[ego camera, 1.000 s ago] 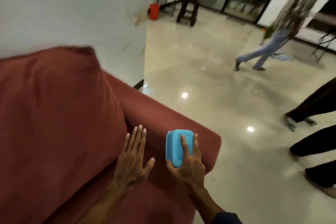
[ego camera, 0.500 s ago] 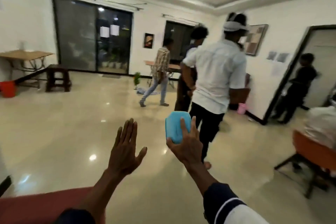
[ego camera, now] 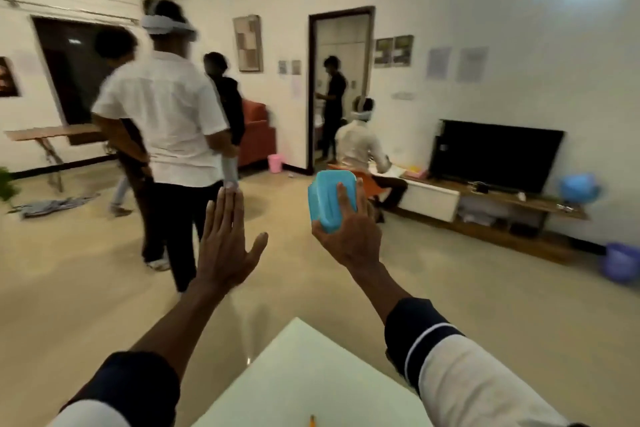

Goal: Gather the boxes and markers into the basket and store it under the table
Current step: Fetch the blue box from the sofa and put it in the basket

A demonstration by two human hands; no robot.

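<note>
The blue box (ego camera: 333, 200) looked like light, stiff plastic with rounded, rather slick edges, best taken across its short sides. It stood roughly on end, long axis up and leaning a little left, held in the air beyond the white table (ego camera: 311, 378). The right hand (ego camera: 349, 234) gripped it, fingers wrapped over. The left hand (ego camera: 225, 246) was spread flat, holding nothing.

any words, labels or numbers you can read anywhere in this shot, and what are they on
No text can be read anywhere in this frame.
Blue box gripped in the right hand: no label or print visible.
Paper sheets on the right wall: too blurred to read.
Small notices beside the doorway: too small and blurred.
Framed pictures right of the doorway: no legible wording.
Television: dark screen, no brand mark discernible.
</note>
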